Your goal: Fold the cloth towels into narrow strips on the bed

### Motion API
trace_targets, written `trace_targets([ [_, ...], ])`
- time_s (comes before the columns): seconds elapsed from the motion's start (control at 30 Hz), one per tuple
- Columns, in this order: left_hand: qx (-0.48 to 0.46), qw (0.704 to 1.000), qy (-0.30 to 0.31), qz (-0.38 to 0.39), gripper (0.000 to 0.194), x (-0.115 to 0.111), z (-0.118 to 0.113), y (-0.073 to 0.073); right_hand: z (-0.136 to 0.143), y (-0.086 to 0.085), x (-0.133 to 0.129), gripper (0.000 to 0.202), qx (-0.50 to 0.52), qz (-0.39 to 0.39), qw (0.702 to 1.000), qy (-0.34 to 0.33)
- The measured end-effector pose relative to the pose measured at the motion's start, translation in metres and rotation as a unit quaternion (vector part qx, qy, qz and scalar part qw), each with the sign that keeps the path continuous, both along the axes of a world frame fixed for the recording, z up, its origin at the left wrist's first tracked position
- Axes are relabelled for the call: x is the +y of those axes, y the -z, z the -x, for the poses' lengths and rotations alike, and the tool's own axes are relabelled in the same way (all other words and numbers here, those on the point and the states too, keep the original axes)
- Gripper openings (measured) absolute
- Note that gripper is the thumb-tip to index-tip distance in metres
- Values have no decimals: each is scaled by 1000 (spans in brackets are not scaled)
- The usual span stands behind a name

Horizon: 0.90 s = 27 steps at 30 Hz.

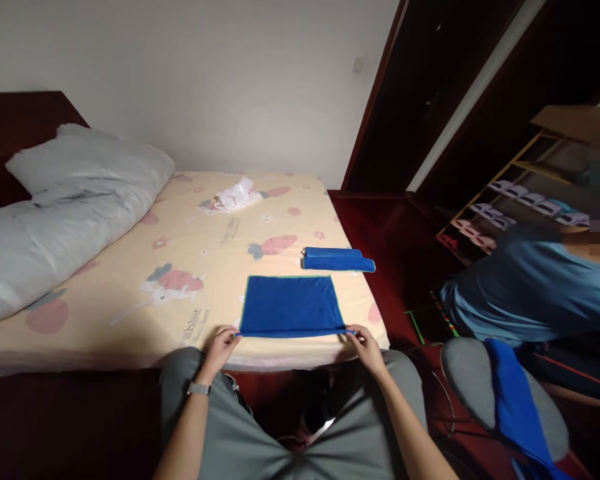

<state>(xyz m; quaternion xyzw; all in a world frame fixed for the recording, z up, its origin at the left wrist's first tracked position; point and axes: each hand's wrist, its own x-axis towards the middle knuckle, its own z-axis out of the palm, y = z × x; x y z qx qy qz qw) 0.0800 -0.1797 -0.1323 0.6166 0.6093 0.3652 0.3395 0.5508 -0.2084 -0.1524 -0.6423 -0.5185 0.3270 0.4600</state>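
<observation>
A blue cloth (293,301) with green edging lies spread flat on the bed (220,250). Its near edge is turned over into a narrow fold. My left hand (223,341) pinches the left end of that fold, closed around the cloth. At the opposite end, my right hand (363,339) is closed on the fold's right corner, thumb and fingers together. Just beyond the cloth, near the bed's right edge, sit rolled or folded blue cloths (336,259); how many I cannot tell.
A grey quilt (75,200) is heaped at the left, and a white plastic bag (239,193) lies toward the wall. On the right, a person in a blue shirt (520,287) is beside a grey stool (467,373) with a blue cloth (517,400) over it. Behind stands a shoe rack (517,157).
</observation>
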Motion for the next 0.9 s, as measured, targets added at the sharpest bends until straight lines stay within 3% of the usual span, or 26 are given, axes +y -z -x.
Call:
trace_targets([
  [0.2,-90,991,-31,93,50,7,-10,10,-1,12,5,57,25,64,997,-22],
  [0.43,-92,991,-52,86,50,16,-19,21,2,16,20,58,80,76,994,-21],
  [0.53,-89,991,-59,81,51,17,-18,23,3,14,21,54,34,86,995,-43],
  [0.63,-84,991,-71,77,53,17,-17,25,2,15,22,54,-26,80,996,-12],
  [0.9,-59,992,-82,79,55,20,-20,29,7,12,26,53,-65,63,995,34],
])
